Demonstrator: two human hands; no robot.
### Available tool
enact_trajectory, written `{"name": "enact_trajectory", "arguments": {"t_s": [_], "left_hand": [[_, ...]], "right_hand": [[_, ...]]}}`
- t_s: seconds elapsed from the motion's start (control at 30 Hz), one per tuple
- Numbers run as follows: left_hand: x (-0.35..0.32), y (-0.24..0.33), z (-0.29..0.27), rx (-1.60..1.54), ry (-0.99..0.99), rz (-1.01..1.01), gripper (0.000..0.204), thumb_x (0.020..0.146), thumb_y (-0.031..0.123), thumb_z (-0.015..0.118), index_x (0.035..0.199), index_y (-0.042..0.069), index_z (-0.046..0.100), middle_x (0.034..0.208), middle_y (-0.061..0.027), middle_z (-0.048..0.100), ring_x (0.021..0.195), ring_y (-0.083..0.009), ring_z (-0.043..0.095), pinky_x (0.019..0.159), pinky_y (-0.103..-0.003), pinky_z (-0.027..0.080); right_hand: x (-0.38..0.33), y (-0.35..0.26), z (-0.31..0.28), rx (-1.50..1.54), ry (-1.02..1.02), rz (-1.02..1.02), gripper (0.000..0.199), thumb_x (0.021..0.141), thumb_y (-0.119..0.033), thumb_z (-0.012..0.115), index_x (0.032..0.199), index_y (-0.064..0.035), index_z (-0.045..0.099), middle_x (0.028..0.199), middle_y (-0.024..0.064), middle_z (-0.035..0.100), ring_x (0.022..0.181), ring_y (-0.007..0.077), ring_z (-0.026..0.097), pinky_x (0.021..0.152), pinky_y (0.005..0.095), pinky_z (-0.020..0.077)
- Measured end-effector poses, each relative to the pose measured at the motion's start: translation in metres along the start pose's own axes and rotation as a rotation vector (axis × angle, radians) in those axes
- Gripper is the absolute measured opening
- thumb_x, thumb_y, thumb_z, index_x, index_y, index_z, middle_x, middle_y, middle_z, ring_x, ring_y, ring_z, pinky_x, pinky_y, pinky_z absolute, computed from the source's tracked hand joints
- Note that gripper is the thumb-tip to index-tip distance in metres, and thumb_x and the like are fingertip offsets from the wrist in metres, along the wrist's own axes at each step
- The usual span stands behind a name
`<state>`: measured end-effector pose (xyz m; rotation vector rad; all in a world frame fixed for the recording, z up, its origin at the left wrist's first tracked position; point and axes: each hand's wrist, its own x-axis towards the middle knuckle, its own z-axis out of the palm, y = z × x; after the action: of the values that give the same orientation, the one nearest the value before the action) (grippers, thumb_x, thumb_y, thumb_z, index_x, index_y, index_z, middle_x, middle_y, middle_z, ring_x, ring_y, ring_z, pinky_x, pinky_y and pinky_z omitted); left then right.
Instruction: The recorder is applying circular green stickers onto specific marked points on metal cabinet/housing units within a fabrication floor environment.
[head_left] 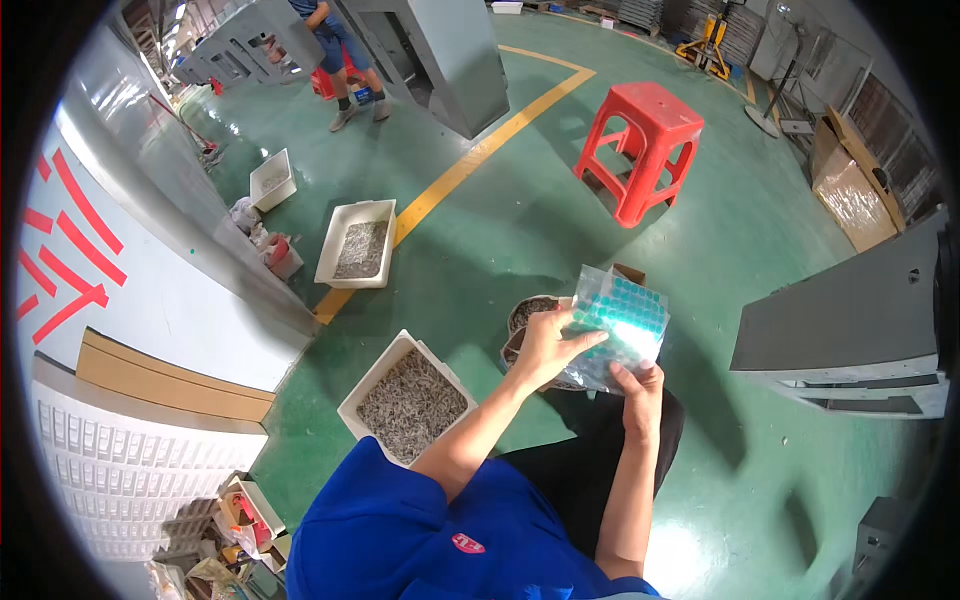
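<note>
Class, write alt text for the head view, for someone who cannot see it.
A person's left hand and right hand hold clear, teal-dotted plastic. Ahead, a red stool stands on a green floor; nearer, to the left, a white bin holds grey pieces.

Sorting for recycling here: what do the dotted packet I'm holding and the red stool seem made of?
Dotted packet: apparently thin, glossy plastic film, with see-through edges and bright glare; its teal dots, unclear. Red stool: probably moulded plastic, smooth, slightly shiny, rounded edges.

Can read no lettering; see red strokes point(92, 248) on white panel point(180, 295), small red badge point(467, 543) on blue shirt point(390, 530)
</note>
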<state>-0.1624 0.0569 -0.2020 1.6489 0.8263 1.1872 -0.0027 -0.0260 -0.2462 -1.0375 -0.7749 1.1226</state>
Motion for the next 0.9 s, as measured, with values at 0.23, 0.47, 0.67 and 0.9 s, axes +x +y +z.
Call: {"name": "enact_trajectory", "arguments": {"t_s": [0.23,0.47,0.67,0.9], "left_hand": [[0.0,-0.017,-0.012,-0.251,-0.059,-0.193,0.02,0.082,0.016,0.071,0.094,-0.001,0.067,0.091,-0.0064,0.069,0.089,-0.0133,0.064,0.074,-0.027,0.049],[0.133,-0.08,-0.13,0.105,0.541,0.176,0.055,0.08,0.02,0.074,0.122,-0.003,0.048,0.118,-0.0151,0.055,0.108,-0.0217,0.055,0.086,-0.034,0.049],[0.237,-0.075,-0.184,0.228,0.763,0.304,0.068,0.069,0.029,0.082,0.117,-0.007,0.05,0.116,-0.0173,0.058,0.105,-0.023,0.057,0.09,-0.033,0.045],[0.272,-0.074,-0.151,0.185,0.624,0.24,0.052,0.06,0.022,0.087,0.095,-0.001,0.056,0.09,-0.0072,0.067,0.08,-0.0134,0.061,0.074,-0.028,0.049]], "right_hand": [[0.003,0.004,-0.001,0.067,0.03,-0.007,0.017,0.075,0.0,0.073,0.092,-0.0036,0.069,0.083,0.0005,0.068,0.073,0.0085,0.061,0.069,0.0237,0.0473],[0.001,0.007,-0.004,0.041,0.1,-0.001,0.014,0.076,-0.004,0.073,0.089,-0.0068,0.069,0.079,-0.0022,0.066,0.062,0.0044,0.052,0.055,0.0208,0.0361],[-0.002,0.009,0.001,-0.003,0.097,-0.022,0.016,0.077,-0.004,0.073,0.092,-0.0052,0.07,0.077,-0.0028,0.065,0.06,0.0034,0.05,0.055,0.0193,0.0348],[-0.001,0.012,0.003,0.043,0.071,0.055,0.018,0.076,0.0,0.073,0.094,-0.0006,0.069,0.087,0.0031,0.069,0.077,0.0089,0.061,0.074,0.0233,0.0469]]}}
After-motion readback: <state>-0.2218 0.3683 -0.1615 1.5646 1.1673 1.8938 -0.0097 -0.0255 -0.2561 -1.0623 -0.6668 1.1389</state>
